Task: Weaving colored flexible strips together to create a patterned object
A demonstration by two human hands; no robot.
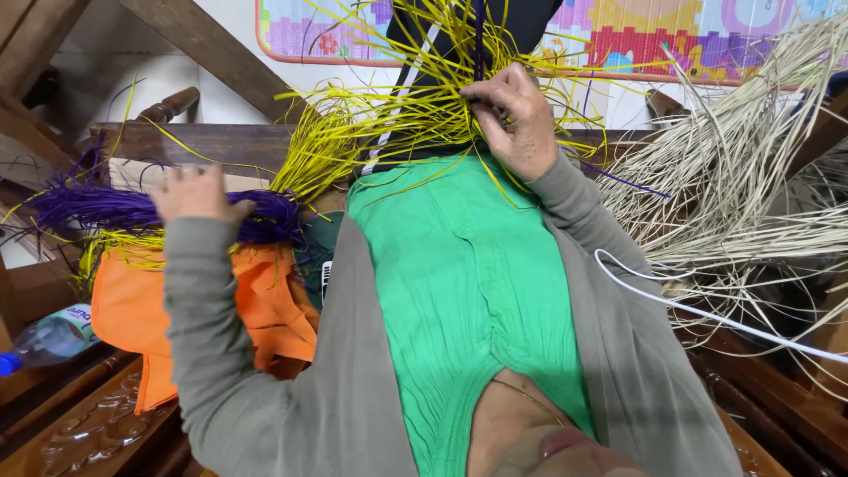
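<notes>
From the head camera, your left hand (199, 194) rests on the purple straw bundle (132, 210), fingers spread wide over it, palm down. That bundle lies across an orange cloth (265, 300) at your left side. Your right hand (517, 119) is raised in front of your green shirt (459, 283), fingers pinched shut on yellow straw strands (371, 124) that fan out to the left. A heap of pale natural straw (742, 177) lies on your right, and a plastic bottle (49, 337) sits low at your left.
</notes>
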